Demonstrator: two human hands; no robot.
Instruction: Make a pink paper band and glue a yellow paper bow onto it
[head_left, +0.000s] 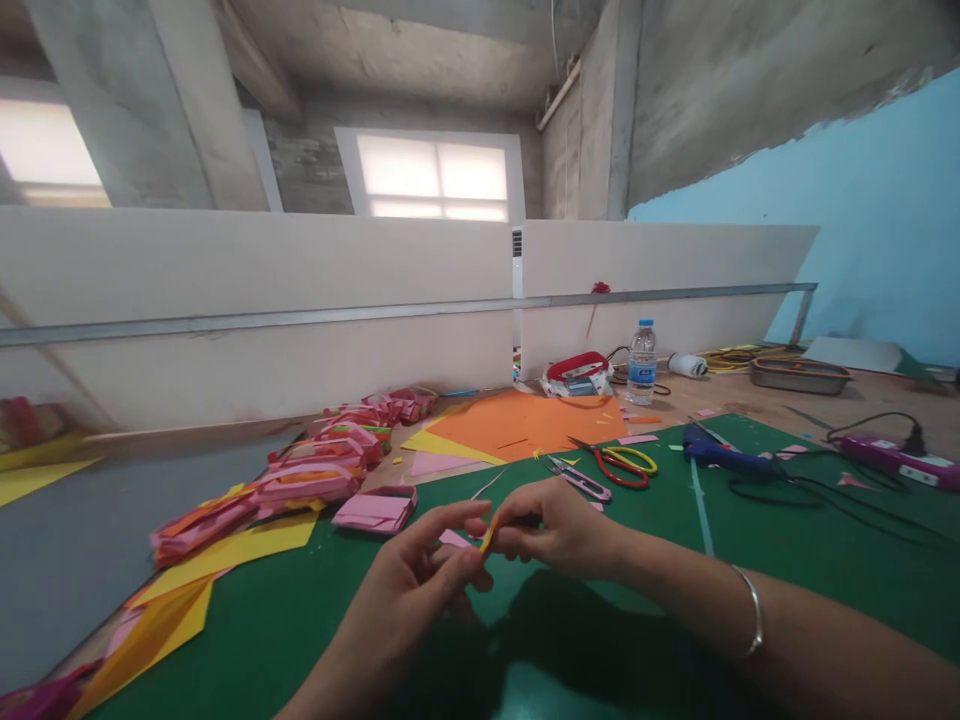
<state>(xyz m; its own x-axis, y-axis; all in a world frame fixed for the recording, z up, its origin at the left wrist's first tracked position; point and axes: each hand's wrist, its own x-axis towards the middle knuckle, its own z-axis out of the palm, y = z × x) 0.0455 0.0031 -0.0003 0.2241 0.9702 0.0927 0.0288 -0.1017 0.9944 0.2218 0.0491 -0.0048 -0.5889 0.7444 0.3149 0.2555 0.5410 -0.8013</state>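
The left hand [420, 570] and the right hand [551, 525] meet above the green mat [637, 600], fingertips of both pinched together on a small yellow paper piece [487, 540]; it looks only partly worked. Many finished pink folded pieces [315, 480] lie at left; much orange paper [525, 420] remains uncut, so I judge the work is in the middle.

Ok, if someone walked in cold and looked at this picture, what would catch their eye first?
Probably the two bare hands at the centre: the left hand and right hand pinch a small yellow paper strip between them over the dark green cutting mat. Next, the big orange paper sheet behind them, then the row of folded pink paper pieces trailing off to the left.
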